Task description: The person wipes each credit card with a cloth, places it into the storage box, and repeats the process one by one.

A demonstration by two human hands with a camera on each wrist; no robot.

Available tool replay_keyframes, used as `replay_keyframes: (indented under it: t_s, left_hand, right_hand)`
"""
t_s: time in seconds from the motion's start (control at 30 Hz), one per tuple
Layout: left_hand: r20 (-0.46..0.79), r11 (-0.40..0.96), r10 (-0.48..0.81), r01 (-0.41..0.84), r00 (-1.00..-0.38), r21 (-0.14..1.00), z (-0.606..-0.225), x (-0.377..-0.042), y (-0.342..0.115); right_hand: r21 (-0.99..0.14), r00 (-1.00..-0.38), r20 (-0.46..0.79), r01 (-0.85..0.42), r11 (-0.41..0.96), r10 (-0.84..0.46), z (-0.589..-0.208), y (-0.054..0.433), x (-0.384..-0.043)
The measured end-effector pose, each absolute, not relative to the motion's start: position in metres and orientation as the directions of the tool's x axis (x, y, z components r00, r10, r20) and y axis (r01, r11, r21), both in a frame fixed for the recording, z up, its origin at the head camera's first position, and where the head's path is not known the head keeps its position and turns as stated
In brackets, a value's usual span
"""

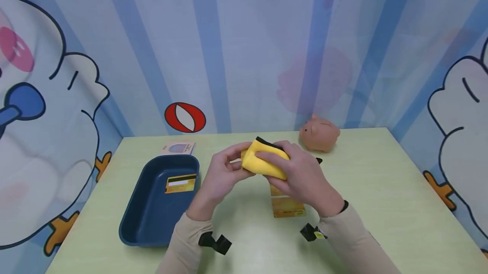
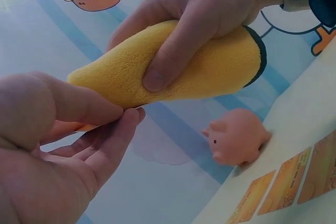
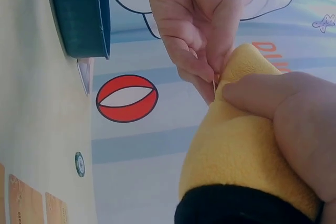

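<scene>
A yellow cloth [image 1: 263, 161] with a black edge is bunched in my right hand [image 1: 305, 176], raised over the table. The right thumb [image 2: 157, 77] presses into the cloth in the left wrist view. My left hand [image 1: 225, 170] pinches a thin gold card [image 2: 86, 128] between thumb and fingers. Most of that card is hidden under the cloth, which lies against it. In the right wrist view only its narrow edge [image 3: 214, 86] shows at the left fingertips. Below the hands, gold cards [image 1: 288, 207] lie in a column on the table, partly covered by my right hand.
On the left stands a blue tray [image 1: 131, 219] with one gold card [image 1: 181, 184] in it, its black stripe up. A small printed booklet [image 1: 179, 148] lies behind the tray. At the back right sits a pink piggy bank [image 1: 319, 134]. A round chip [image 3: 80, 164] is near the back edge.
</scene>
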State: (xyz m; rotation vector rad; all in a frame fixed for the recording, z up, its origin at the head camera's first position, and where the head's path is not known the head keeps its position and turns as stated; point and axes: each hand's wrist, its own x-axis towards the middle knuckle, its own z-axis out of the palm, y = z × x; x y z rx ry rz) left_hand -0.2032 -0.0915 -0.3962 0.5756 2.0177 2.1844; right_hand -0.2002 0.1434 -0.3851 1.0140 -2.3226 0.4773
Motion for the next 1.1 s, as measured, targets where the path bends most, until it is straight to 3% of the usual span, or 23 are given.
replay_keyframes:
  t_s: [1.1]
  left_hand:
    - [0.162,-0.123,0.182,0.141,-0.97,0.982,-0.385,-0.204,-0.109]
  right_hand:
    - [-0.044,-0.527,0.663,-0.736,0.676,-0.531,-0.386,0.167,-0.214]
